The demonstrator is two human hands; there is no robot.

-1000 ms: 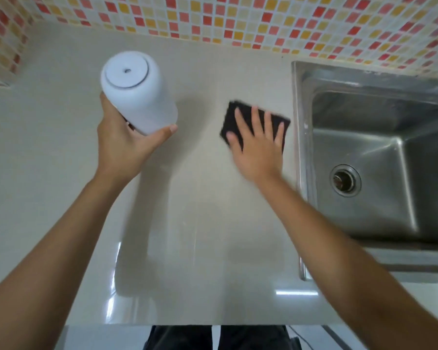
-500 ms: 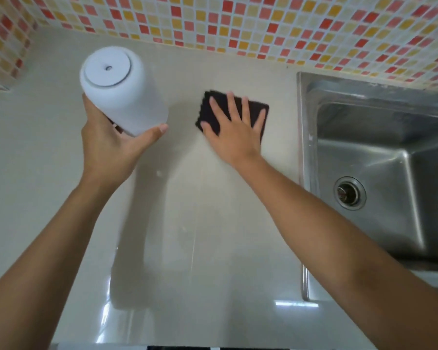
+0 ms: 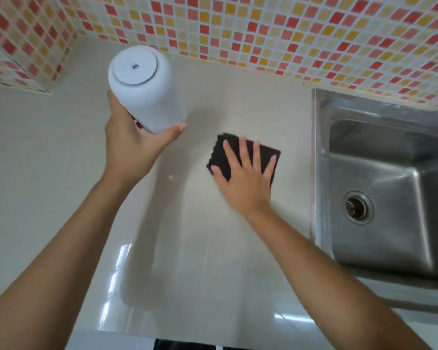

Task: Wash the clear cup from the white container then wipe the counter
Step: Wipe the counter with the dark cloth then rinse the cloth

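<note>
Container (image 3: 149, 97) tilted, base toward camera, gripped by left hand (image 3: 129, 150); right hand (image 3: 243, 180) flat on cloth (image 3: 228, 157)

We're looking at a counter (image 3: 61, 173) of pale, polished stone-like material, smooth and glossy enough to throw back bright window glints along its near edge. On it, just left of the sink (image 3: 390, 198), lies a black cloth (image 3: 223, 157), matt and coarse-looking, with a zigzag-cut edge. The sink itself is brushed stainless steel, satiny with soft reflections, its rim scuffed and spotted, its drain ring shinier. Up left of the cloth, the white container (image 3: 149, 97) reads as smooth matt plastic. Behind everything, the wall tiles (image 3: 263, 29) are small glazed mosaic squares with pale grout.
</note>
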